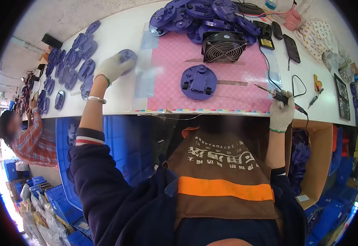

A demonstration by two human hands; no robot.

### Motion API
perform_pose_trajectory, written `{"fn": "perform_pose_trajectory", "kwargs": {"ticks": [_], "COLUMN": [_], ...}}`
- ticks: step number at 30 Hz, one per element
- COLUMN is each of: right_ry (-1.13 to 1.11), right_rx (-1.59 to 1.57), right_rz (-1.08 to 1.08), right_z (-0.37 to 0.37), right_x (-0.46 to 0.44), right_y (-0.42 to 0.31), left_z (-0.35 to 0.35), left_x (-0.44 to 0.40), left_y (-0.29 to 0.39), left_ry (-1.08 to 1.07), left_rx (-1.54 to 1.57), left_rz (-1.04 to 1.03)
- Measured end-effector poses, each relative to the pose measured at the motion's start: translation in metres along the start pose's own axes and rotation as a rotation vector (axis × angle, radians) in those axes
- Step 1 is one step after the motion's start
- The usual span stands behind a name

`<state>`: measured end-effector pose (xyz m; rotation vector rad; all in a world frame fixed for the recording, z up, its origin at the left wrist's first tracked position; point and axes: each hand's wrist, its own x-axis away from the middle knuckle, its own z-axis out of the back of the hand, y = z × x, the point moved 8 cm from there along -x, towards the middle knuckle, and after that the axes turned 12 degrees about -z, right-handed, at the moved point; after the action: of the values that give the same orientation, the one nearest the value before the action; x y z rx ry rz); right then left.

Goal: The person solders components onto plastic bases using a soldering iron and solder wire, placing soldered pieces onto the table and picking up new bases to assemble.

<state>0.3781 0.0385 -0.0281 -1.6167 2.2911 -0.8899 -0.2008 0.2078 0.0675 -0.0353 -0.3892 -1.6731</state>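
Note:
My left hand [114, 68], in a white knit glove, reaches over the left part of the table with its fingers on a purple round part [127, 60]. The right hand [282, 110], gloved too, is closed round the handle of a soldering iron [278, 95], whose tip points left over the pink mat [166, 88]. Between the hands, one purple round base [199, 82] lies on the mat with its small fittings facing up. Behind it stands a black fan [224, 47].
Purple parts [183, 18] are heaped behind the fan. More purple parts [69, 65] are spread at the left. A phone [291, 48] and pliers [317, 88] lie at the right. Below are a blue crate [123, 143] and a cardboard box [320, 158]. A co-worker [33, 137] sits far left.

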Motion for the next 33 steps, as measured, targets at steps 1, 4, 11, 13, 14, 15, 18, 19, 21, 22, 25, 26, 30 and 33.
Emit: {"fn": "perform_pose_trajectory", "kwargs": {"ticks": [1,4,11,13,14,15,18,19,21,22,25,26,30,33], "right_ry": [-0.029,-0.014,-0.034,-0.031,-0.002,0.028,0.024,0.007,-0.017,-0.018,-0.058,-0.073,0.083,-0.013], "right_rx": [-0.010,-0.019,0.027,0.028,0.039,0.053,0.001,0.014,0.024,0.022,0.020,0.017,0.039,0.190], "right_rz": [-0.019,-0.020,-0.016,-0.007,0.005,0.014,-0.021,-0.025,-0.026,-0.026,-0.030,-0.029,0.005,0.018], "right_z": [0.000,0.000,0.000,0.001,0.003,0.004,0.000,-0.001,-0.004,-0.002,-0.009,-0.011,-0.008,-0.005], "right_x": [0.000,0.000,0.000,0.001,-0.001,-0.002,0.002,0.002,0.000,0.000,0.005,0.007,0.007,-0.001], "right_y": [0.001,0.001,0.004,0.002,0.000,-0.002,0.001,0.002,0.002,0.002,0.005,0.006,0.003,-0.003], "left_z": [-0.004,0.004,-0.001,-0.004,0.001,0.004,-0.003,-0.009,-0.011,-0.004,0.005,0.008,0.001,-0.017], "left_x": [-0.004,0.001,0.010,0.002,0.002,0.009,0.008,0.008,0.002,0.005,0.009,0.011,0.007,0.007], "left_y": [-0.001,0.021,0.004,-0.006,-0.009,-0.012,-0.011,-0.009,-0.010,-0.005,-0.003,-0.003,0.032,0.086], "left_ry": [-0.016,0.316,0.029,0.059,0.132,0.202,0.256,0.248,0.137,0.132,0.158,0.201,0.217,0.105], "left_rx": [0.092,-0.285,-0.172,-0.085,-0.054,-0.020,-0.098,-0.153,-0.147,-0.173,-0.204,-0.109,-0.015,-0.099], "left_rz": [-0.012,-0.282,-0.037,0.045,0.046,0.050,-0.104,-0.181,-0.186,-0.101,0.061,0.080,0.022,-0.052]}}
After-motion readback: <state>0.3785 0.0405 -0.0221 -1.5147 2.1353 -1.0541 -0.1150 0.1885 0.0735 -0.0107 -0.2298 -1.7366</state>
